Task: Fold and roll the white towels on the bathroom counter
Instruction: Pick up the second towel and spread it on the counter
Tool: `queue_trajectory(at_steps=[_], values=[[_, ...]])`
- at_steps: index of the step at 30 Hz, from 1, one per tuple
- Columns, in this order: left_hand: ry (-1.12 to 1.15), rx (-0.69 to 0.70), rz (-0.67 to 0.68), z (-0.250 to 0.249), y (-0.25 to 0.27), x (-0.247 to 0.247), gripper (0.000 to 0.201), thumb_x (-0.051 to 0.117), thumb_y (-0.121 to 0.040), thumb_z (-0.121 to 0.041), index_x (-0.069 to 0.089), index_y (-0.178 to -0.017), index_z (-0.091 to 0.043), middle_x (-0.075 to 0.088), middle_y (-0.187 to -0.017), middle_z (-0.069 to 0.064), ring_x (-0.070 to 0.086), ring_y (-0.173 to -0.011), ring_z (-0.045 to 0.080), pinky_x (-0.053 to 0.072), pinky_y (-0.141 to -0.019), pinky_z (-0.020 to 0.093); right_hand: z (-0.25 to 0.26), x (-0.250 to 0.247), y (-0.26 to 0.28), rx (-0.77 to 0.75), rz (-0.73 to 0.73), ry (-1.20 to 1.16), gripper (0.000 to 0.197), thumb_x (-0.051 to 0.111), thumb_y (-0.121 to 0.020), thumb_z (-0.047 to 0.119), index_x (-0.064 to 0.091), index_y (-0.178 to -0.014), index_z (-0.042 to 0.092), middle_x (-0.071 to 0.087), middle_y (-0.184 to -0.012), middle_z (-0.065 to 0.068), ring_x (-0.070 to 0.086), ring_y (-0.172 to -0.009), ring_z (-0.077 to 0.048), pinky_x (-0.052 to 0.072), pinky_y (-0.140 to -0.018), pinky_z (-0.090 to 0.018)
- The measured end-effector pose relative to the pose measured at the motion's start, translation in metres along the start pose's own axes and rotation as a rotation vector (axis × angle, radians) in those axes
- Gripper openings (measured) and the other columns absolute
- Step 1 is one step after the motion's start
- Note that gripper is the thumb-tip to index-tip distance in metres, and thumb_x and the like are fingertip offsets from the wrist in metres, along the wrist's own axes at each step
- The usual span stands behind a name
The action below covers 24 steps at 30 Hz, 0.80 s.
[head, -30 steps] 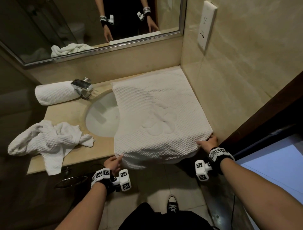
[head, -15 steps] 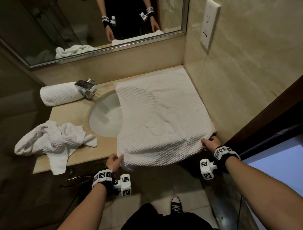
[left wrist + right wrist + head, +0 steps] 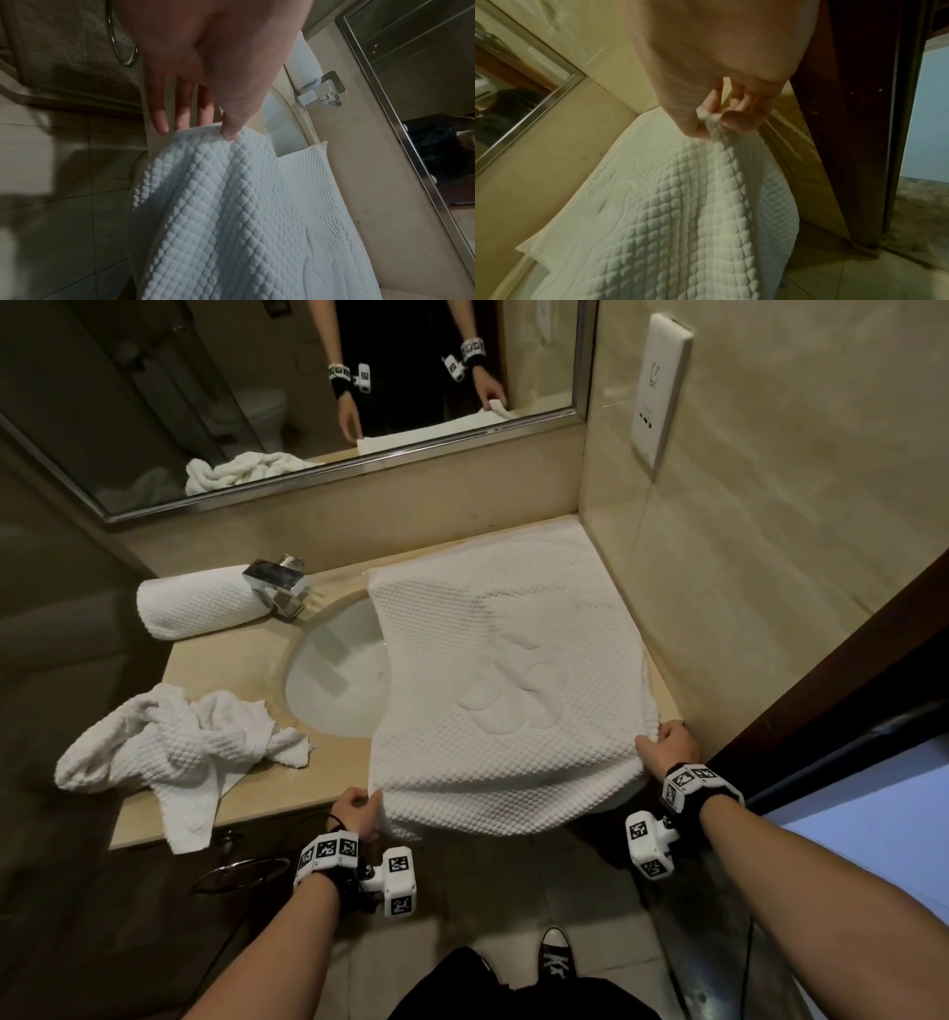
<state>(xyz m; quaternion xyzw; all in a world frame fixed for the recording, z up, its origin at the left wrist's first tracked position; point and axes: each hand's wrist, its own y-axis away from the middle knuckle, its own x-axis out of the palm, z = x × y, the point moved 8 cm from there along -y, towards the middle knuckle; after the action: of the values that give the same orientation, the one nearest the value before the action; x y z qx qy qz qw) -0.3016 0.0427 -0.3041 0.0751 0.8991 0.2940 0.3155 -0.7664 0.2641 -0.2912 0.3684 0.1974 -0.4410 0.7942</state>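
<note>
1. The spread towel (image 3: 493, 690) lies flat on the desk (image 3: 231, 660), part over the sink (image 3: 339, 680), near edge overhanging; judged not yet folded.
2. A crumpled towel (image 3: 169, 752) waits untouched at the desk's left.
3. One rolled towel (image 3: 200, 603) by the faucet (image 3: 277, 582) looks finished.
4. The left hand (image 3: 354, 814) and right hand (image 3: 667, 752) each have a closed pinching grip on a near corner.

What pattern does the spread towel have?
White waffle-like bumps around a smooth embossed motif on the spread towel; clearest in the head view.

sink (image 3: 334, 680): right part under spread towel (image 3: 503, 690) | faucet (image 3: 277, 582) hides rolled towel (image 3: 200, 603) end
</note>
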Motion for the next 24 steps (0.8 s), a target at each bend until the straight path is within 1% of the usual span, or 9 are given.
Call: queue_trajectory(at_steps=[2,4,7,10,12,14,18,22,24], values=[[0.002,-0.002,0.012,0.002,-0.002,-0.001,0.022,0.061,-0.092,-0.026,0.058,-0.1,-0.006,0.065,-0.09,0.022,0.061,-0.077,0.034,0.055,-0.07,0.042,0.003,-0.001,0.004,-0.009,0.017,-0.023,0.033,0.069,-0.079,0.014,0.038,-0.068,0.017,0.054,-0.087,-0.012,0.055,-0.082,-0.03,0.039,-0.071,-0.032],[0.001,-0.008,0.02,0.004,-0.006,0.0,0.024,0.061,-0.091,-0.028,0.059,-0.1,-0.005,0.064,-0.086,0.021,0.058,-0.073,0.032,0.052,-0.067,0.04,0.004,0.002,0.007,0.001,0.056,-0.005,0.031,0.072,-0.081,0.018,0.044,-0.07,0.016,0.059,-0.096,-0.013,0.06,-0.096,-0.033,0.041,-0.077,-0.032],[-0.019,-0.015,0.026,0.002,-0.005,0.0,0.021,0.06,-0.093,-0.027,0.058,-0.099,-0.007,0.062,-0.083,0.021,0.056,-0.065,0.029,0.048,-0.057,0.032,0.012,-0.005,0.015,-0.011,0.059,0.115,0.034,0.073,-0.084,0.031,0.063,-0.096,0.0,0.064,-0.113,-0.021,0.059,-0.11,-0.036,0.044,-0.091,-0.035],[-0.032,-0.015,0.006,0.0,-0.007,-0.002,0.022,0.06,-0.093,-0.026,0.057,-0.101,-0.006,0.062,-0.086,0.021,0.057,-0.066,0.03,0.048,-0.054,0.032,0.014,-0.008,0.021,0.053,0.069,0.262,0.041,0.054,-0.097,0.033,0.062,-0.116,-0.002,0.063,-0.122,-0.019,0.056,-0.116,-0.034,0.041,-0.1,-0.036],[-0.053,-0.003,-0.008,-0.004,-0.004,-0.004,0.02,0.059,-0.094,-0.026,0.056,-0.099,-0.006,0.061,-0.088,0.021,0.059,-0.072,0.032,0.053,-0.058,0.035,0.017,-0.011,0.026,0.078,0.078,0.361,0.035,0.042,-0.1,0.025,0.057,-0.125,0.005,0.058,-0.13,-0.012,0.052,-0.121,-0.03,0.037,-0.103,-0.039],[-0.061,-0.009,-0.019,-0.005,-0.003,-0.006,0.018,0.059,-0.094,-0.025,0.056,-0.093,-0.008,0.061,-0.085,0.019,0.061,-0.075,0.033,0.057,-0.072,0.043,0.021,-0.008,0.025,0.039,0.115,0.447,0.036,0.043,-0.099,0.018,0.054,-0.131,0.005,0.055,-0.133,-0.014,0.05,-0.124,-0.031,0.038,-0.105,-0.04],[-0.044,-0.015,0.01,-0.009,-0.002,-0.004,0.032,0.056,-0.096,-0.022,0.049,-0.066,-0.014,0.058,-0.076,0.017,0.061,-0.076,0.032,0.054,-0.082,0.048,0.024,-0.008,0.028,0.019,0.158,0.469,0.035,0.034,-0.102,0.011,0.054,-0.129,0.0,0.055,-0.135,-0.014,0.051,-0.126,-0.029,0.039,-0.103,-0.033],[0.035,-0.095,0.078,0.002,-0.003,0.002,0.024,0.064,-0.091,-0.019,0.054,-0.072,-0.008,0.06,-0.079,0.019,0.061,-0.081,0.036,0.052,-0.086,0.052,0.017,-0.002,0.026,-0.018,0.166,0.445,0.037,0.043,-0.099,0.013,0.051,-0.129,-0.007,0.051,-0.136,-0.025,0.05,-0.125,-0.037,0.043,-0.099,-0.038],[0.047,-0.126,0.082,0.01,-0.007,0.001,0.021,0.066,-0.089,-0.017,0.056,-0.077,-0.004,0.06,-0.076,0.018,0.06,-0.078,0.035,0.055,-0.081,0.049,0.015,-0.002,0.024,-0.011,0.105,0.391,0.044,0.052,-0.094,0.015,0.046,-0.131,-0.007,0.049,-0.136,-0.026,0.05,-0.124,-0.039,0.044,-0.099,-0.042]])
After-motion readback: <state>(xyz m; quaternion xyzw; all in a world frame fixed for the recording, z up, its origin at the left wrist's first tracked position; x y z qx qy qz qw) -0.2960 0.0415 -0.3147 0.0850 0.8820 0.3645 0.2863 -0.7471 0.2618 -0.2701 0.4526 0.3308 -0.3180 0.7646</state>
